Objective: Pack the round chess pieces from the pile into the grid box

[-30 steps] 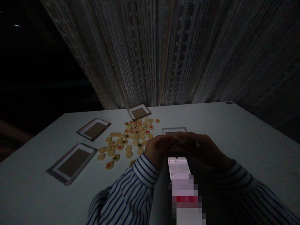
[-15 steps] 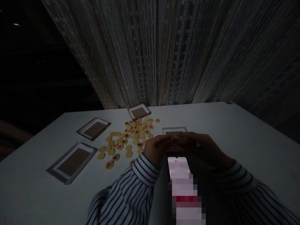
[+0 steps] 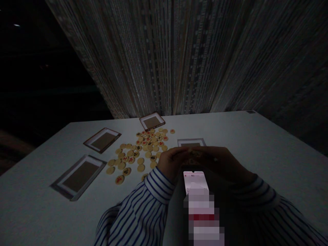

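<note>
My left hand (image 3: pixel 168 161) and my right hand (image 3: pixel 225 163) meet at the middle front of the white table, their fingers curled towards each other. Between them, in deep shadow, are a few round xiangqi pieces (image 3: pixel 194 153), one with a dark mark; the fingers close about them, and the fingertips are mostly hidden. Just below the hands lies a lit phone (image 3: pixel 195 179), its lower part blurred out by blocks. Left of my left hand many loose wooden xiangqi pieces (image 3: pixel 150 149) lie scattered, some face up with red or black characters, others blank side up.
Flat rectangular frames with brown centres lie on the white table (image 3: pixel 230 128): a grey one (image 3: pixel 80 177) and a brown-edged one (image 3: pixel 102 140) at left, another brown-edged one (image 3: pixel 152 121) at the back. A further grey frame (image 3: pixel 191 140) is partly behind my hands. A string curtain (image 3: pixel 164 61) hangs behind.
The picture is a little darker. Both hands stay in nearly the same place, with the right knuckles slightly shifted; the scattered pieces and frames have not moved.
</note>
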A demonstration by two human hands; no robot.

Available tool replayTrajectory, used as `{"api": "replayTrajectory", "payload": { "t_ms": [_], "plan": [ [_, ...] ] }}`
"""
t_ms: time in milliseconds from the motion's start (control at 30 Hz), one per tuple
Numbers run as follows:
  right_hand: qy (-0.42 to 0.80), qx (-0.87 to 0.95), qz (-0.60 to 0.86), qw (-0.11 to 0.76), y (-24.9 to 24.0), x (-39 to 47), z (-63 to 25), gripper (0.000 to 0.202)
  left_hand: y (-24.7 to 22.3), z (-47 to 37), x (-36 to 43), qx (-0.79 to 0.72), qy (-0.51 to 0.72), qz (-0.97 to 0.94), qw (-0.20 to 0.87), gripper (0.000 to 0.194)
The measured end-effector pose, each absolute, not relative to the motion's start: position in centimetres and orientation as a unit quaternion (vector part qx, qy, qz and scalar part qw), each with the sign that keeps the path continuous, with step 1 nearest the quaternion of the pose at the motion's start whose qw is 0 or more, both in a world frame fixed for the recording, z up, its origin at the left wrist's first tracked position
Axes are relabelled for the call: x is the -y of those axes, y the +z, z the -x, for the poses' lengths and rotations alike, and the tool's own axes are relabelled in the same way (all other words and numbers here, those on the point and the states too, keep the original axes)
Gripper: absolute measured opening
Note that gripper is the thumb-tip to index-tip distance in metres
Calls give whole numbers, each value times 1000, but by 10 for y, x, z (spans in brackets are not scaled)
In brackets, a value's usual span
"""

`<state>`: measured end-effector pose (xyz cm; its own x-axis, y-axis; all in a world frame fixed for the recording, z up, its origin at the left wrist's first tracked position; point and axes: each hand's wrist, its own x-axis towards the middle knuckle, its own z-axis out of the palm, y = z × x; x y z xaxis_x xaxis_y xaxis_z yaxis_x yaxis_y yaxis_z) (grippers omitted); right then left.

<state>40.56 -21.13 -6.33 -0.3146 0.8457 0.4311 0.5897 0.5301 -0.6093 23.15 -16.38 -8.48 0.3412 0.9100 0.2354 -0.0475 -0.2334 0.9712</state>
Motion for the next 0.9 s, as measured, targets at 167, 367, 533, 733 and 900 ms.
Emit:
{"api": "replayTrajectory", "payload": {
  "t_ms": [167, 367, 533, 733, 900],
  "plan": [
    [142, 786, 475, 369, -64, 212, -406, 30, -88, -231, 163, -332, 458, -615, 549, 14],
    [110, 790, 473, 374, -63, 211, -406, 29, -93, -230, 164, -309, 439, -595, 598, 19],
    [110, 790, 466, 383, -63, 212, -405, 27, -91, -232, 166, -303, 436, -584, 614, 18],
    [107, 794, 472, 369, -62, 213, -405, 25, -90, -231, 163, -328, 429, -609, 580, 18],
    [91, 798, 465, 372, -61, 213, -405, 24, -88, -230, 164, -341, 430, -607, 575, 19]
  ]
}}
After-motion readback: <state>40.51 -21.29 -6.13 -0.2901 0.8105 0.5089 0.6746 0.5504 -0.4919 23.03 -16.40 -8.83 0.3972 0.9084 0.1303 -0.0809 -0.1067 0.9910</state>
